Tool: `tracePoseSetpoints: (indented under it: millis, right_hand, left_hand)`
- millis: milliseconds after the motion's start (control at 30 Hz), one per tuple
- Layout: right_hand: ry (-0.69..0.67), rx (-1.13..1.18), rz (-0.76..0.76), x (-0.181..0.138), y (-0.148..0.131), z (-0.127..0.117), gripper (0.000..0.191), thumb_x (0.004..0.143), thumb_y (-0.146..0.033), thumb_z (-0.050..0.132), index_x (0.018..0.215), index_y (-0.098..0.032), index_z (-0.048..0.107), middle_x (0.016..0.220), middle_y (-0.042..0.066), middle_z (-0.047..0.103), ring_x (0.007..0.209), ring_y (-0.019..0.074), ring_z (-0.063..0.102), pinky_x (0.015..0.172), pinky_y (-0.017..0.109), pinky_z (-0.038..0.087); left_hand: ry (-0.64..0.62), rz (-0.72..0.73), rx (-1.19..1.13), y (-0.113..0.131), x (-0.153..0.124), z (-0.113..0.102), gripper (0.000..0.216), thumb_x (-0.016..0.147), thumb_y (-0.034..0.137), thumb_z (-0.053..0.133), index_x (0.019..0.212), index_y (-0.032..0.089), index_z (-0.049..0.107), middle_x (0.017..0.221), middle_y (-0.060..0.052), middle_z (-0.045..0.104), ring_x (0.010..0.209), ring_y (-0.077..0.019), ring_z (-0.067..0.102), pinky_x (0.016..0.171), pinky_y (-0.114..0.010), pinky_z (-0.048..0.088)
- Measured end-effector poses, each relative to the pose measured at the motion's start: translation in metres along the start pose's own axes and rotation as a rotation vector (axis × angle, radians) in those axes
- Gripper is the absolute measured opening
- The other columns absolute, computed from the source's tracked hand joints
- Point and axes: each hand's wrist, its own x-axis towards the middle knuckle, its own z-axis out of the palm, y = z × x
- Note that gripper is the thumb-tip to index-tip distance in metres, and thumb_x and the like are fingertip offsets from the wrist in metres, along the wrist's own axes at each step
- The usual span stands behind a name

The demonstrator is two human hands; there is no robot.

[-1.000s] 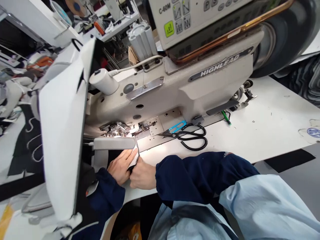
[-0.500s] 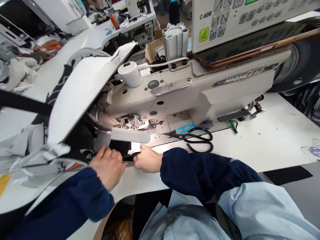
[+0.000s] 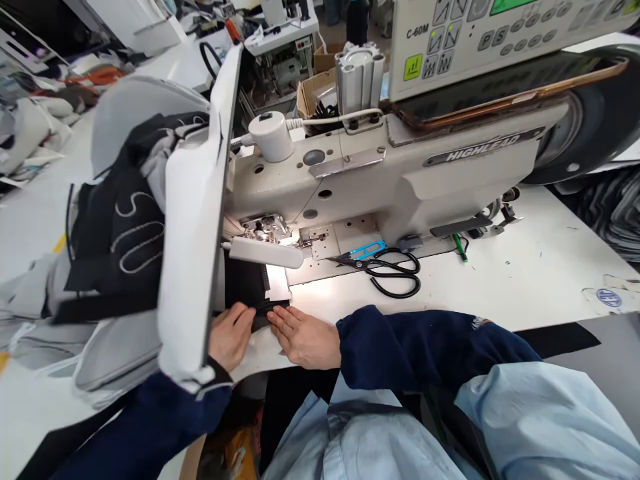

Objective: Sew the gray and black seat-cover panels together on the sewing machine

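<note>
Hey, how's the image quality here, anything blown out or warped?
Head view: the sewing machine's lamp bar blows out the white patch beside the black fabric; wide-angle distortion stretches the white panel; the left hand and right hand look fairly sharp.

Sewing machine head (image 3: 390, 180) on a table (image 3: 540, 267), fabric panel (image 3: 245, 287) in front of the presser foot (image 3: 265, 228).
Lamp bar (image 3: 265, 253) across the foot's front; thread snips (image 3: 367, 251) just behind shears (image 3: 395, 283) on the table, right of the needle plate (image 3: 320, 235); control panel (image 3: 475, 40) atop the machine; garment pile (image 3: 120, 227) to the left, beyond an upright board (image 3: 195, 220).
</note>
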Motion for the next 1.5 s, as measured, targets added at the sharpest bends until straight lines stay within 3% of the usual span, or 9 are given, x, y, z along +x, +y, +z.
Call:
tracePoseSetpoints:
  millis: [100, 200, 267, 367, 633, 867, 1200, 1400, 1500]
  right_hand:
    - [0.003, -0.033, -0.028, 0.000, 0.001, -0.004, 0.044, 0.094, -0.026, 0.040, 0.119, 0.008, 0.052, 0.128, 0.028, 0.048, 0.119, 0.0336, 0.049, 0.097, 0.047, 0.041]
    - [0.018, -0.057, -0.070, 0.004, 0.004, -0.008, 0.043, 0.093, -0.023, 0.039, 0.116, 0.010, 0.053, 0.123, 0.030, 0.052, 0.115, 0.0347, 0.053, 0.095, 0.049, 0.041]
    - [0.017, -0.068, -0.077, 0.005, 0.005, -0.008, 0.042, 0.092, -0.021, 0.039, 0.116, 0.011, 0.053, 0.119, 0.030, 0.055, 0.112, 0.0351, 0.054, 0.093, 0.050, 0.041]
    - [0.014, -0.065, -0.072, 0.005, 0.005, -0.007, 0.043, 0.093, -0.023, 0.038, 0.116, 0.010, 0.052, 0.120, 0.030, 0.054, 0.112, 0.0344, 0.054, 0.094, 0.051, 0.040]
    - [0.043, -0.014, -0.034, 0.008, 0.006, -0.006, 0.039, 0.092, -0.021, 0.036, 0.111, 0.008, 0.054, 0.107, 0.027, 0.061, 0.104, 0.0325, 0.057, 0.096, 0.050, 0.037]
    - [0.082, 0.012, -0.011, 0.013, 0.020, -0.002, 0.028, 0.090, -0.014, 0.036, 0.100, -0.002, 0.060, 0.098, 0.019, 0.064, 0.095, 0.0280, 0.059, 0.092, 0.045, 0.039]
    - [0.058, 0.019, 0.015, 0.025, 0.044, 0.012, 0.027, 0.092, -0.018, 0.036, 0.103, -0.008, 0.059, 0.103, 0.016, 0.062, 0.094, 0.0255, 0.057, 0.093, 0.046, 0.036]
    - [0.058, 0.056, 0.066, 0.033, 0.058, 0.014, 0.028, 0.095, -0.022, 0.035, 0.103, -0.009, 0.059, 0.105, 0.015, 0.061, 0.098, 0.0247, 0.054, 0.091, 0.043, 0.038]
    - [0.033, 0.063, 0.096, 0.037, 0.064, 0.014, 0.028, 0.094, -0.017, 0.033, 0.104, -0.008, 0.057, 0.105, 0.015, 0.061, 0.099, 0.0247, 0.054, 0.083, 0.041, 0.043]
  left_hand:
    - [0.057, 0.006, 0.165, 0.003, 0.027, -0.011, 0.039, 0.085, 0.011, 0.035, 0.116, 0.017, 0.057, 0.117, -0.011, 0.059, 0.083, -0.0201, 0.059, 0.058, -0.031, 0.043]
    - [0.058, 0.113, 0.146, 0.007, 0.045, -0.005, 0.046, 0.082, 0.007, 0.034, 0.122, 0.019, 0.053, 0.129, -0.008, 0.054, 0.104, -0.0226, 0.057, 0.077, -0.036, 0.047]
    - [0.070, 0.186, 0.069, 0.006, 0.050, 0.005, 0.048, 0.080, 0.005, 0.031, 0.119, 0.018, 0.055, 0.125, -0.007, 0.057, 0.113, -0.0208, 0.053, 0.094, -0.039, 0.041]
    - [0.171, 0.209, -0.005, -0.002, 0.050, 0.019, 0.042, 0.082, 0.006, 0.030, 0.112, 0.014, 0.058, 0.117, -0.007, 0.063, 0.107, -0.0155, 0.057, 0.098, -0.032, 0.041]
    - [0.264, 0.063, -0.044, 0.012, 0.057, 0.018, 0.025, 0.088, 0.017, 0.038, 0.088, 0.018, 0.063, 0.093, -0.004, 0.069, 0.082, -0.0167, 0.061, 0.077, -0.031, 0.047]
    - [0.529, 0.034, -0.265, 0.014, 0.057, 0.039, 0.025, 0.088, 0.015, 0.042, 0.079, 0.018, 0.065, 0.083, -0.003, 0.071, 0.073, -0.0141, 0.061, 0.067, -0.029, 0.045]
    - [0.483, 0.072, -0.262, -0.006, 0.064, 0.042, 0.032, 0.090, 0.015, 0.035, 0.081, 0.018, 0.066, 0.084, -0.003, 0.072, 0.075, -0.0143, 0.062, 0.071, -0.029, 0.046]
    - [0.660, 0.089, -0.191, -0.013, 0.082, 0.040, 0.030, 0.087, 0.014, 0.040, 0.072, 0.019, 0.066, 0.067, -0.002, 0.069, 0.064, -0.0131, 0.060, 0.062, -0.026, 0.044]
    - [0.581, 0.021, -0.167, -0.018, 0.087, 0.043, 0.035, 0.088, 0.019, 0.038, 0.066, 0.020, 0.065, 0.062, -0.002, 0.067, 0.063, -0.0135, 0.060, 0.063, -0.025, 0.045]
